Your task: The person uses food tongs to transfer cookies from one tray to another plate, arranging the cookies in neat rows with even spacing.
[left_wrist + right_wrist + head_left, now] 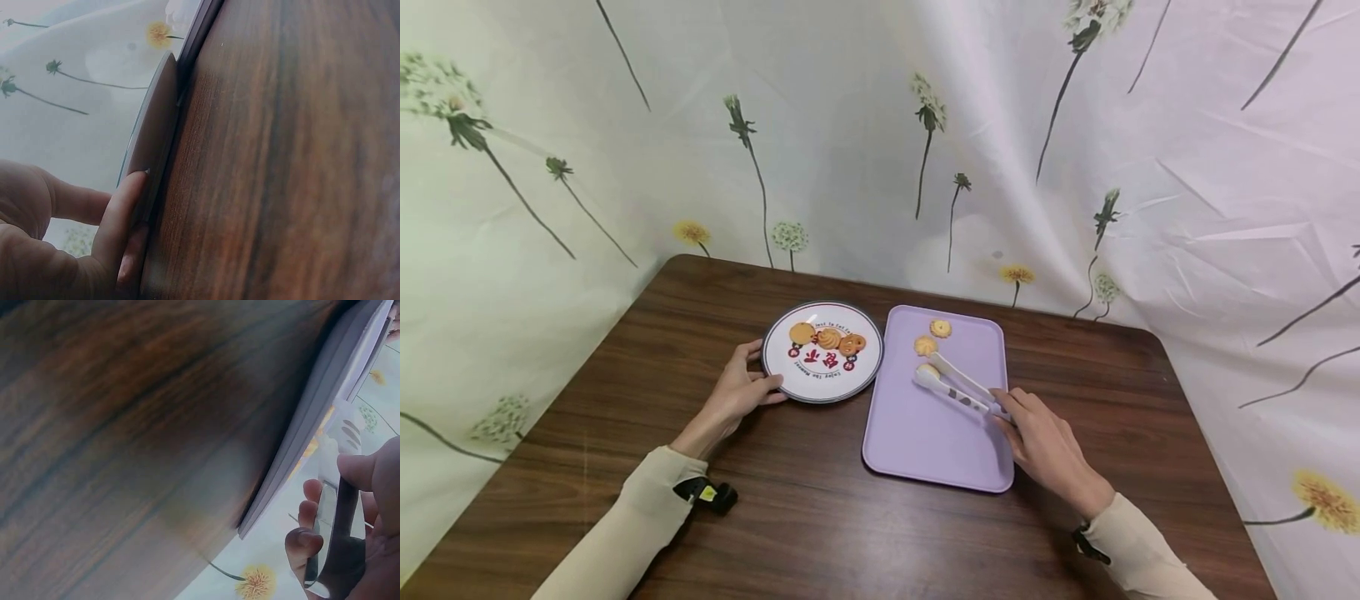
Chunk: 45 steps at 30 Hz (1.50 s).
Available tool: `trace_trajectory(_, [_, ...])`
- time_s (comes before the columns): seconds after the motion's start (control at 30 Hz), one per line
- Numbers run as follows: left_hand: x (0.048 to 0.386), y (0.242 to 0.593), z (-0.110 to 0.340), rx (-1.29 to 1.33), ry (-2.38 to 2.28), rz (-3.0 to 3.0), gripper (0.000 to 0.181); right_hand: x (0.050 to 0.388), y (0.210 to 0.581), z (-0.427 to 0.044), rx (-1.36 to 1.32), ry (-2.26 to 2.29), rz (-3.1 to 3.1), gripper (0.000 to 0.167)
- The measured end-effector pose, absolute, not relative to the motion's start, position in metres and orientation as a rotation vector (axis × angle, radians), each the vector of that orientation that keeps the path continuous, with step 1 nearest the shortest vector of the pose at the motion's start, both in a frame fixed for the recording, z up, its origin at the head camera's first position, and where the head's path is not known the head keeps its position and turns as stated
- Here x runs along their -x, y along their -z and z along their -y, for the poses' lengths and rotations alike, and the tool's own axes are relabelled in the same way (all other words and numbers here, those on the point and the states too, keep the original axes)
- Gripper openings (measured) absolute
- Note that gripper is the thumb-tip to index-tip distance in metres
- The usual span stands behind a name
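Observation:
My left hand (739, 392) grips the left rim of a white plate (820, 390), with the thumb at its near side. Red characters, black lettering and three cookies (829, 338) show on the plate. Held in my right hand (1047, 437) is a pair of white tongs (951, 392) with dark spots; their arms are spread over a light purple tray (917, 442). Between the tong tips lies one round cookie (928, 370), partly covered, and whether the tips pinch it I cannot tell. Two more cookies (926, 345) sit farther back on the tray.
The plate and tray stand side by side, almost touching, on a dark wooden table (775, 517) with rounded back corners. Behind it hangs a pale curtain (865, 150) printed with dandelions. Both wrists wear dark straps (703, 493).

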State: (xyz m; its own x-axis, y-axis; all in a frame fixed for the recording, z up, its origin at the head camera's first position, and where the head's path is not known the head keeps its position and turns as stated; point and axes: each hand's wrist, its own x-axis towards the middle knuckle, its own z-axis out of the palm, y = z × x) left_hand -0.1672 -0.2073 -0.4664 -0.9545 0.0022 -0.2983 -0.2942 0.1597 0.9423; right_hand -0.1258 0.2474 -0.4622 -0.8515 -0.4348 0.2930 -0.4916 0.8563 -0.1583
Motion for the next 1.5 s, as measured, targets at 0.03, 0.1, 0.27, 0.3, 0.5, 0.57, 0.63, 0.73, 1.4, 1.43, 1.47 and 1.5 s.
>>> trace_trajectory(0.03, [0.167,0.466,0.207,0.285,-1.873,-2.207,0.082,0.126,0.463,-0.247,-0.705,-0.333,2.787,0.038])
trace_trajectory(0.1, [0.167,0.466,0.207,0.289,-1.872,-2.204,0.082,0.125,0.463,-0.247,-0.701,-0.331,2.789,0.037])
trace_trajectory(0.27, [0.166,0.465,0.207,0.288,-1.883,-2.198,0.081,0.126,0.462,-0.246,-0.698,-0.327,2.785,0.037])
trace_trajectory(0.3, [0.166,0.465,0.207,0.286,-1.883,-2.199,0.081,0.126,0.462,-0.246,-0.699,-0.327,2.784,0.037])
trace_trajectory(0.5, [0.167,0.465,0.206,0.294,-1.880,-2.202,0.081,0.129,0.461,-0.243,-0.714,-0.329,2.763,0.039])
trace_trajectory(0.57, [0.167,0.465,0.206,0.299,-1.882,-2.199,0.081,0.131,0.460,-0.241,-0.714,-0.339,2.755,0.039])
trace_trajectory(0.63, [0.167,0.465,0.207,0.300,-1.883,-2.196,0.081,0.133,0.459,-0.237,-0.717,-0.351,2.747,0.039])
trace_trajectory(0.73, [0.167,0.465,0.208,0.299,-1.884,-2.190,0.081,0.136,0.458,-0.230,-0.735,-0.361,2.735,0.040])
trace_trajectory(1.4, [0.165,0.467,0.209,0.304,-1.890,-2.180,0.081,0.161,0.452,-0.174,-0.888,-0.446,2.712,0.039])
trace_trajectory(1.43, [0.165,0.467,0.209,0.304,-1.894,-2.177,0.081,0.162,0.451,-0.171,-0.892,-0.447,2.708,0.040])
trace_trajectory(1.47, [0.165,0.467,0.209,0.306,-1.898,-2.176,0.081,0.164,0.452,-0.168,-0.897,-0.446,2.705,0.040])
trace_trajectory(1.5, [0.166,0.467,0.209,0.306,-1.899,-2.176,0.081,0.166,0.452,-0.166,-0.902,-0.448,2.702,0.041])
